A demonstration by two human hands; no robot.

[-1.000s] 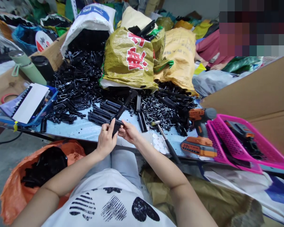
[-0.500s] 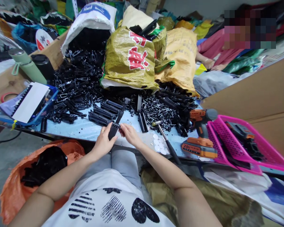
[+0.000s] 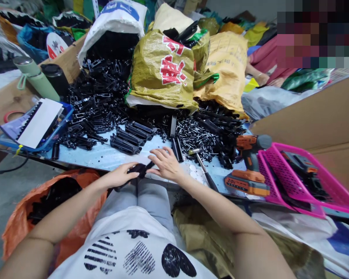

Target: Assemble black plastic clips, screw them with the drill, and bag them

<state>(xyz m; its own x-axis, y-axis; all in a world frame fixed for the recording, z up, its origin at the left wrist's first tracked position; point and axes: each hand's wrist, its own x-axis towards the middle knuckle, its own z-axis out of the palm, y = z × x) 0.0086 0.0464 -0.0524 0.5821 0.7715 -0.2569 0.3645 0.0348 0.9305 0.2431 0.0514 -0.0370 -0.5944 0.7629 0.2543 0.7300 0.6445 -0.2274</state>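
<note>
My left hand (image 3: 120,176) is wrapped around a long black plastic part (image 3: 139,169) above the front edge of the table. The part's far end points toward my right hand (image 3: 167,166), whose fingers are stretched and spread beside it. Its thumb lies close to that end; whether it touches, I cannot tell. Beyond my hands, several similar black parts (image 3: 128,139) lie in a row. A black channel-shaped piece (image 3: 177,149) and a hammer (image 3: 202,164) are to the right, near a pile of small metal pins (image 3: 192,133).
An orange cordless drill (image 3: 248,166) stands right, beside pink baskets (image 3: 302,174). A heap of black parts (image 3: 95,97) and a yellow sack (image 3: 163,69) fill the back. Left are a blue tray (image 3: 54,137) and green bottle (image 3: 36,79). Another person's hands (image 3: 263,79) show far right.
The black part has tipped from slanting upward to lying lower and flatter in my left hand. My right hand has gone from a pinch at its end to spread fingers.
</note>
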